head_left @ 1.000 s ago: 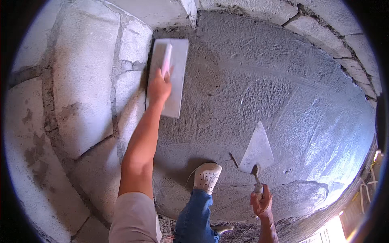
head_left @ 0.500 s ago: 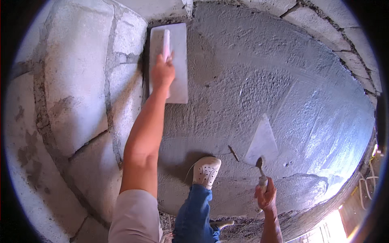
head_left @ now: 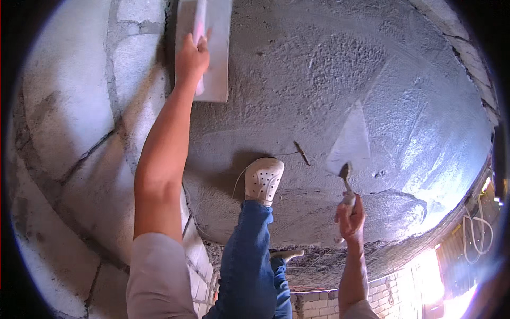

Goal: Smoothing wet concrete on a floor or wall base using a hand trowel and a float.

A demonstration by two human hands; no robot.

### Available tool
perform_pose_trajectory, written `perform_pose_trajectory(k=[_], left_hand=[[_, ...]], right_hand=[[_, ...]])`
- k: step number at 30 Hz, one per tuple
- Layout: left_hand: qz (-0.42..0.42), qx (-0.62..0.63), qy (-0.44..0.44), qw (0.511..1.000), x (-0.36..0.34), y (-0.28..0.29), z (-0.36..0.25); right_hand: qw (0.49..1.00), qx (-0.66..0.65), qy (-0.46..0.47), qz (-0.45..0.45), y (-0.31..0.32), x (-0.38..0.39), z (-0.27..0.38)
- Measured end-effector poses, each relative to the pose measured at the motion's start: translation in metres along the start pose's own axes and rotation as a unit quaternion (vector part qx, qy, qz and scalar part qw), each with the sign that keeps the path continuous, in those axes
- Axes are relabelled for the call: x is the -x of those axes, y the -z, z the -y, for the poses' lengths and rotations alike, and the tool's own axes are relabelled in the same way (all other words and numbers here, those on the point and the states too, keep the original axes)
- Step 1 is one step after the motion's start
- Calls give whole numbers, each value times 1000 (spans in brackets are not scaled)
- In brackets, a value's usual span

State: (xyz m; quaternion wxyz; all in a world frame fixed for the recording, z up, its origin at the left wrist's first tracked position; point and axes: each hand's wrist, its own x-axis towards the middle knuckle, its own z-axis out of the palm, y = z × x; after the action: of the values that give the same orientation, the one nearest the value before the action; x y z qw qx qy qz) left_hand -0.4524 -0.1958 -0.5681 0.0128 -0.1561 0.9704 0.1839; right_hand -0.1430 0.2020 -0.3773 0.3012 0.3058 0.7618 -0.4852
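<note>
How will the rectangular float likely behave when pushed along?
The float is probably stiff: its edges look straight. Its broad face may drag on the rough, damp-looking mortar. With the left hand on its lengthwise handle, tipping seems unlikely.

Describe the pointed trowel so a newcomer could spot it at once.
Start from the broad grey cement. Right of the pale shoe with holes, the right hand holds the trowel, tip forward. Its triangular shape sets it apart from the rectangular float in the left hand.
</note>
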Motion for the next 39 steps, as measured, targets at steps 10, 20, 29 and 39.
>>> perform_pose_trajectory(k=[10,20,29,39], left_hand=[[47,28,49,997,62,17,17],[108,75,14,991,89,3,8],[163,-26,58,985,82,15,-5],[166,-39,78,982,76,14,-10]], right_hand=[[998,23,-22,-49,11,5,-25],[974,198,87,-60,34,-134,73],[971,226,23,-81,37,-88,131],[959,228,-85,-145,119,7,139]])
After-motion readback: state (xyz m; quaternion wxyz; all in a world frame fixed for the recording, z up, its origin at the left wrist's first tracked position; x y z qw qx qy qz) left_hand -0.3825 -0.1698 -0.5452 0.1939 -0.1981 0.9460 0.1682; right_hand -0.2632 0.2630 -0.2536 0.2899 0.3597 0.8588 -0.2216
